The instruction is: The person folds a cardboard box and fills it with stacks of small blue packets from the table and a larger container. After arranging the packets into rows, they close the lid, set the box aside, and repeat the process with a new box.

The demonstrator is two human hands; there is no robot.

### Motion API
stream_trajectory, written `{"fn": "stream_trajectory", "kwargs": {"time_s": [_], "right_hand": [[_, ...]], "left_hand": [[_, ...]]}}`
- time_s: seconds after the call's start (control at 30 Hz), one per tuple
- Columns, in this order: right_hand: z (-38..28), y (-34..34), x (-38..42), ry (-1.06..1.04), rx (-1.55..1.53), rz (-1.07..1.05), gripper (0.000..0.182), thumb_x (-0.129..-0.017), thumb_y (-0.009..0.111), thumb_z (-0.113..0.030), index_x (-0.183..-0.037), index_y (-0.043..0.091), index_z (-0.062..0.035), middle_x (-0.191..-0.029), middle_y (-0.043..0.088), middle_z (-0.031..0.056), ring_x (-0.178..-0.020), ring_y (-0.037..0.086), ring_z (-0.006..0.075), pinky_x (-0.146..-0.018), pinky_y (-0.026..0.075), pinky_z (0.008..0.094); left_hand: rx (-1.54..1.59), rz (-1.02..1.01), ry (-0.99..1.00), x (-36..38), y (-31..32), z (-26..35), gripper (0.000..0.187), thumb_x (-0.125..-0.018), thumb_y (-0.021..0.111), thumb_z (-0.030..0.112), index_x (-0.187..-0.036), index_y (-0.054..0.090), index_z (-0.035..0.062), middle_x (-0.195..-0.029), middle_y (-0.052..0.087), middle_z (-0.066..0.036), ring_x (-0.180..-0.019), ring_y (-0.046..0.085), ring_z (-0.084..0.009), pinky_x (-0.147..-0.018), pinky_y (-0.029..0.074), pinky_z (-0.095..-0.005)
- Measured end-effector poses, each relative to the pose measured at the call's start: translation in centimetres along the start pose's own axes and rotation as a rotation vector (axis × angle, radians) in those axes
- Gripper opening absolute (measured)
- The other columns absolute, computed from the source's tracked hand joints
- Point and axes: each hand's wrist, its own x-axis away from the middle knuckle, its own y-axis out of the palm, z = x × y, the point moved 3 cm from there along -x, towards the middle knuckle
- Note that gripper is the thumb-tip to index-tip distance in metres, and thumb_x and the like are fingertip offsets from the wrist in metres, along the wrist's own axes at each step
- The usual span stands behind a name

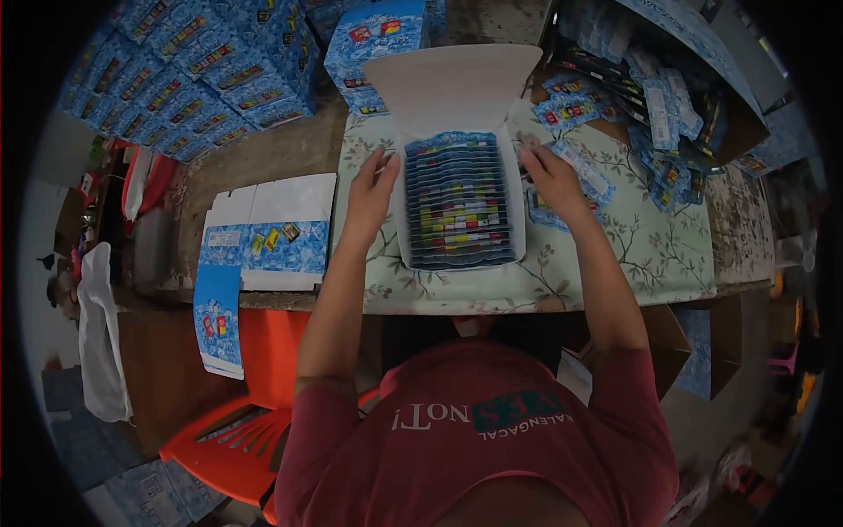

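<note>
A white carton [452, 83] stands open in front of me on the flowered tablecloth, its lid raised at the far side. Inside it, a tight row of blue sachets [460, 202] with colourful labels fills the length. My left hand [373, 189] is beside the carton's left wall, fingers stretched out and nothing held. On the other side, my right hand [553, 180] is open with its fingertips close to the right wall. Several loose sachets [590, 171] lie just beyond and partly under my right hand.
Stacked blue printed boxes [211, 70] rise at the back left, and a closed blue box [378, 39] stands behind the carton. Flattened cartons [268, 215] lie left. A large tipped box [738, 105] spills sachets at the right. A red chair [272, 360] is below the table edge.
</note>
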Motion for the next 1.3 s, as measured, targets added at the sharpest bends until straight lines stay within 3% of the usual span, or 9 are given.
{"fn": "stream_trajectory", "kwargs": {"time_s": [0.1, 0.27, 0.47, 0.73, 0.83, 0.93, 1.07, 1.17, 1.3], "right_hand": [[-1.3, 1.8, -1.9, 0.334, -0.307, -0.084, 0.065, -0.087, 0.057, -0.047, -0.133, 0.043, -0.0036, -0.119, 0.056, 0.0135, -0.103, 0.057, 0.0200, -0.084, 0.046, 0.0299], [-0.6, 5.1, -3.1, 0.327, -0.410, -0.136, 0.062, -0.087, 0.058, -0.043, -0.128, 0.045, 0.0029, -0.120, 0.056, 0.0162, -0.105, 0.057, 0.0270, -0.091, 0.042, 0.0357], [-0.6, 5.1, -2.2, 0.286, -0.337, -0.155, 0.063, -0.086, 0.058, -0.032, -0.131, 0.036, 0.0057, -0.119, 0.055, 0.0219, -0.110, 0.055, 0.0281, -0.094, 0.041, 0.0356], [-1.5, 5.0, 5.5, 0.105, -0.286, -0.192, 0.083, -0.087, 0.062, -0.033, -0.143, 0.013, 0.0024, -0.136, 0.039, 0.0226, -0.124, 0.042, 0.0307, -0.103, 0.032, 0.0342], [0.6, 5.5, -0.4, 0.001, -0.080, -0.021, 0.087, -0.085, 0.065, -0.033, -0.145, 0.011, 0.0001, -0.136, 0.039, 0.0217, -0.124, 0.042, 0.0304, -0.102, 0.033, 0.0353], [0.5, 5.6, -4.8, 0.026, -0.717, 0.003, 0.043, -0.089, 0.058, -0.012, -0.129, 0.047, -0.0012, -0.124, 0.055, 0.0158, -0.113, 0.053, 0.0219, -0.095, 0.041, 0.0290], [1.0, 4.8, -5.1, -0.200, -0.635, -0.102, 0.024, -0.084, 0.056, 0.001, -0.106, 0.066, -0.0028, -0.118, 0.061, 0.0109, -0.117, 0.051, 0.0205, -0.098, 0.039, 0.0304], [-0.4, 2.3, -1.4, -0.382, -0.061, -0.169, 0.031, -0.083, 0.046, 0.009, -0.101, 0.068, -0.0040, -0.121, 0.060, 0.0087, -0.129, 0.040, 0.0245, -0.105, 0.034, 0.0317], [-3.4, 0.9, 6.6, -0.580, 0.288, -0.335, 0.035, -0.087, 0.059, -0.016, -0.121, 0.058, -0.0106, -0.132, 0.051, 0.0066, -0.135, 0.029, 0.0278, -0.110, 0.024, 0.0456]], "left_hand": [[0.363, 0.001, -0.221, -3.0, 1.8, -0.5, 0.057, -0.088, 0.060, 0.032, -0.131, 0.044, -0.0022, -0.116, 0.058, -0.012, -0.103, 0.057, -0.0200, -0.085, 0.045, -0.0314], [0.631, -0.249, -0.447, -5.0, 3.6, -0.8, 0.056, -0.086, 0.061, 0.034, -0.125, 0.047, -0.0042, -0.112, 0.060, -0.011, -0.099, 0.058, -0.0187, -0.083, 0.047, -0.0304], [0.141, -0.304, -0.415, -3.5, 3.1, 1.1, 0.056, -0.082, 0.068, 0.030, -0.122, 0.049, -0.0042, -0.109, 0.060, -0.014, -0.097, 0.059, -0.0188, -0.082, 0.048, -0.0304], [-0.075, -0.159, -0.121, 3.4, 2.0, 0.4, 0.113, -0.069, 0.076, 0.049, -0.138, 0.013, -0.0151, -0.130, 0.042, -0.034, -0.120, 0.048, -0.0325, -0.097, 0.040, -0.0343], [-0.101, -0.091, 0.024, 1.0, 3.0, -0.4, 0.102, -0.077, 0.070, 0.044, -0.140, 0.012, -0.0124, -0.139, 0.033, -0.030, -0.128, 0.038, -0.0303, -0.102, 0.034, -0.0335], [0.766, -0.040, -0.169, -3.1, 3.2, 0.4, 0.057, -0.091, 0.055, 0.014, -0.141, 0.030, 0.0013, -0.138, 0.042, -0.014, -0.129, 0.038, -0.0225, -0.103, 0.032, -0.0295], [0.694, -0.114, -0.175, -5.2, 2.7, -2.5, 0.031, -0.088, 0.053, 0.002, -0.119, 0.058, 0.0038, -0.123, 0.057, -0.015, -0.129, 0.039, -0.0258, -0.104, 0.033, -0.0334], [0.308, -0.311, 0.418, -3.5, 0.4, -2.3, 0.032, -0.079, 0.044, -0.016, -0.091, 0.069, 0.0000, -0.114, 0.063, -0.013, -0.132, 0.035, -0.0315, -0.106, 0.032, -0.0441], [0.005, -0.427, 0.396, 4.3, -2.6, 2.4, 0.030, -0.081, 0.048, -0.010, -0.099, 0.068, 0.0021, -0.121, 0.059, -0.013, -0.133, 0.032, -0.0329, -0.107, 0.029, -0.0470]]}}
